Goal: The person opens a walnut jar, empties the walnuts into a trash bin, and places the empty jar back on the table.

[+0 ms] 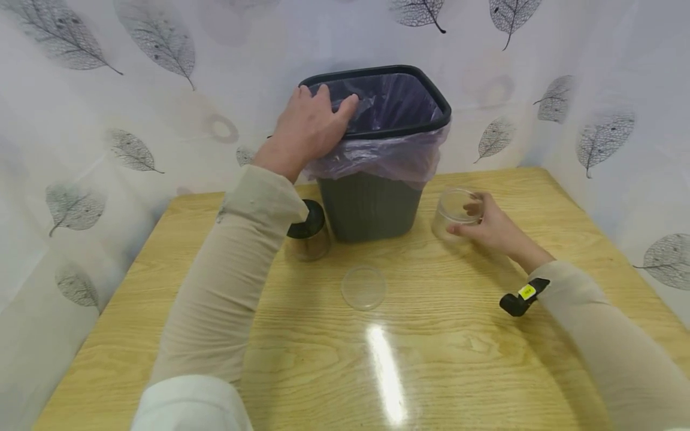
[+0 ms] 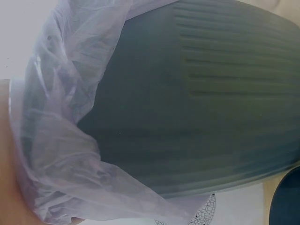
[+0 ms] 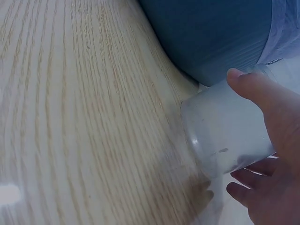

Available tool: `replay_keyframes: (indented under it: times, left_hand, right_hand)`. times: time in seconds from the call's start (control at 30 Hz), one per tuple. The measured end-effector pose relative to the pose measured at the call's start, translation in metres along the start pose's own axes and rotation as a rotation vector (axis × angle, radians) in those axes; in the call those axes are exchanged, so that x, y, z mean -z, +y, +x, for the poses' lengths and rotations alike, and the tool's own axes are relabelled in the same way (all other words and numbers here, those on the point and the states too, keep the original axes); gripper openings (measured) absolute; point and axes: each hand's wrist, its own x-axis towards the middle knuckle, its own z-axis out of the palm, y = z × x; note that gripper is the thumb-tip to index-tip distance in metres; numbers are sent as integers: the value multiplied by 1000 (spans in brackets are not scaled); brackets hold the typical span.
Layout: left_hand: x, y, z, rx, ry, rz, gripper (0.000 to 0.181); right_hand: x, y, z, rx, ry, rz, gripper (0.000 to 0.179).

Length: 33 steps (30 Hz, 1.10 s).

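Note:
My left hand (image 1: 312, 123) is over the front left corner of a dark grey trash bin (image 1: 372, 206), its fingers spread at the rim. A thin purple bag (image 1: 388, 155) lines the bin and hangs over its edge; the left wrist view shows this bag (image 2: 61, 140) and the ribbed bin wall (image 2: 187, 103), but hides the fingertips. On the right, my right hand (image 1: 493, 227) holds a clear round jar (image 1: 444, 218) without a lid near its top. Thumb and fingers lie on opposite sides of the jar (image 3: 225, 126) in the right wrist view.
A clear round lid (image 1: 364, 287) lies flat on the wooden table (image 1: 302, 359) in front of the bin. Left of the bin stands a clear jar with a black lid (image 1: 309, 230), partly behind my left sleeve. A leaf-patterned curtain (image 1: 215, 120) encloses the table's back and sides.

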Motion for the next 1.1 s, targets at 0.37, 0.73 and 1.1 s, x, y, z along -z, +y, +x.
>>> replay_keyframes:
  times: [0.37,0.73,1.1]
  left_hand:
    - [-5,-5,-3,-3,107,-177,74]
    - [-13,-21,-18,-100,229,-357,70]
    - [-35,-62,-46,-208,314,-498,71]
  right_hand:
    - [13,-15,-6,46,76,-28,108]
    - [15,-48,-16,213,206,-48,86]
    - [4,-70,-23,301,219,10,72]
